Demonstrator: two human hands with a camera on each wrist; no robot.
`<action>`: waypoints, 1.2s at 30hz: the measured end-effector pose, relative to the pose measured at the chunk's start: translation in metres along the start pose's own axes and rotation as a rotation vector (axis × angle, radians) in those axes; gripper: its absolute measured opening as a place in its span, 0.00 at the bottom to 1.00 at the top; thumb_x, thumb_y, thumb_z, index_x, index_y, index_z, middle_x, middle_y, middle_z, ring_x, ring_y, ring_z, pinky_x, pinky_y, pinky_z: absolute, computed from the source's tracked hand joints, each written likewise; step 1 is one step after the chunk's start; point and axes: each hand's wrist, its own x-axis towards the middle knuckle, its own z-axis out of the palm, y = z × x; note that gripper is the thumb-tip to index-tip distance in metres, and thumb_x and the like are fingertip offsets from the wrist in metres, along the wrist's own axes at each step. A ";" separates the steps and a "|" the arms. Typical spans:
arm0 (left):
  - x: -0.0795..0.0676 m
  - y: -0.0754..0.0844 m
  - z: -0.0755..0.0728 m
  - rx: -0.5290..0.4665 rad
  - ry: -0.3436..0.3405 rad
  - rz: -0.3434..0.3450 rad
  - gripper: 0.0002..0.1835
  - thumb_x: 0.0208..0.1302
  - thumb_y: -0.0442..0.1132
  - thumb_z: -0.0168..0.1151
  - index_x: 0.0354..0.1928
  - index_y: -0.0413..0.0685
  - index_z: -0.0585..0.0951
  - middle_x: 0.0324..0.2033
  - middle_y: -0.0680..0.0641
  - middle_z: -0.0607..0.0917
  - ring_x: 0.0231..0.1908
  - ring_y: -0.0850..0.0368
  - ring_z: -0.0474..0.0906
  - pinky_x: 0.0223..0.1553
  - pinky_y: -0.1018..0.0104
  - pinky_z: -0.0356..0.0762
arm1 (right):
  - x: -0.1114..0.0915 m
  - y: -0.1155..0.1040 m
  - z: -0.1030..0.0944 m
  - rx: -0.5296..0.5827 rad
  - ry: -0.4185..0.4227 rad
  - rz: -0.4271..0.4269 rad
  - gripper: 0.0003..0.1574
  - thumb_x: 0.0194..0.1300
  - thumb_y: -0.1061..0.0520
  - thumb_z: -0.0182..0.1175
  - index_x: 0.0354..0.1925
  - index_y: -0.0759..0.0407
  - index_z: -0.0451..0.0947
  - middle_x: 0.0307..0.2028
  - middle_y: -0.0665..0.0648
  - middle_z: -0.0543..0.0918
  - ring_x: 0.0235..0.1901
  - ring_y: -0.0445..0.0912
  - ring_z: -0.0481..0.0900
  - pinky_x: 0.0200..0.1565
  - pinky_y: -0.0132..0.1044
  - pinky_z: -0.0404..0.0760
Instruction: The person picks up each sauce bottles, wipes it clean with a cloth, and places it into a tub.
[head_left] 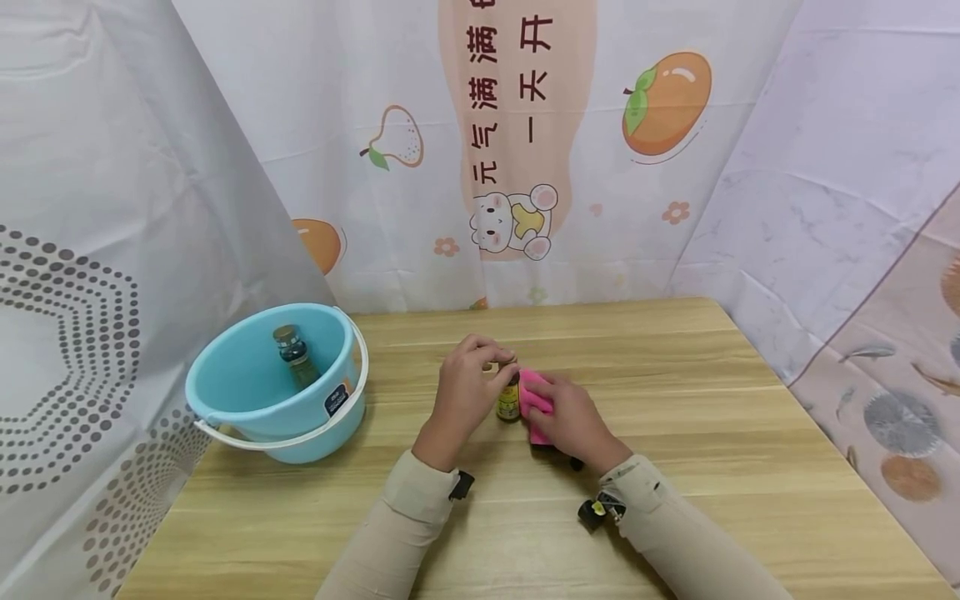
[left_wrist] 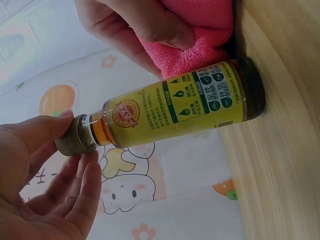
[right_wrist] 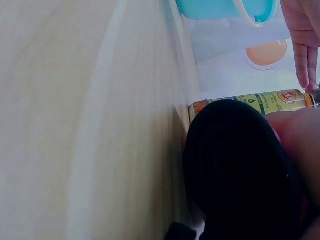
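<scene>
A small glass bottle (head_left: 508, 402) with a yellow-green label stands upright on the table. My left hand (head_left: 467, 387) pinches its dark ribbed cap (left_wrist: 75, 137) between thumb and fingers, as the left wrist view shows. Beside the bottle, on its right, my right hand (head_left: 577, 421) grips a fluffy pink cloth (head_left: 537, 400). The cloth is bunched under the thumb and lies right at the label's side. In the right wrist view a black rounded shape (right_wrist: 240, 160) hides most of the cloth and the lower bottle (right_wrist: 270, 102).
At the left of the table stands a light blue bucket (head_left: 240, 371) with a white handle (head_left: 330, 425). A cork-coloured-topped dark bottle (head_left: 297, 358) leans inside it. Printed curtains (head_left: 405, 217) hang behind the wooden table (head_left: 675, 367) and along both sides.
</scene>
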 end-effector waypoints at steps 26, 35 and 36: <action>0.002 0.002 0.002 -0.055 -0.050 0.027 0.06 0.61 0.34 0.75 0.40 0.45 0.92 0.43 0.50 0.91 0.47 0.55 0.88 0.46 0.61 0.88 | 0.002 -0.021 -0.024 0.183 0.346 -0.225 0.28 0.65 0.62 0.69 0.64 0.56 0.82 0.67 0.63 0.78 0.44 0.51 0.85 0.35 0.37 0.89; 0.000 0.002 0.004 -0.044 -0.047 0.010 0.09 0.60 0.41 0.78 0.41 0.47 0.92 0.43 0.51 0.90 0.46 0.56 0.86 0.44 0.60 0.88 | 0.003 -0.015 -0.021 0.136 0.252 -0.162 0.25 0.68 0.56 0.69 0.63 0.54 0.83 0.65 0.60 0.80 0.44 0.50 0.87 0.38 0.38 0.89; 0.000 0.001 0.004 -0.048 -0.044 0.009 0.10 0.59 0.41 0.79 0.41 0.46 0.92 0.42 0.51 0.90 0.45 0.56 0.86 0.44 0.59 0.88 | 0.003 -0.014 -0.020 0.130 0.245 -0.157 0.25 0.68 0.55 0.69 0.63 0.53 0.83 0.65 0.60 0.80 0.43 0.50 0.87 0.38 0.38 0.89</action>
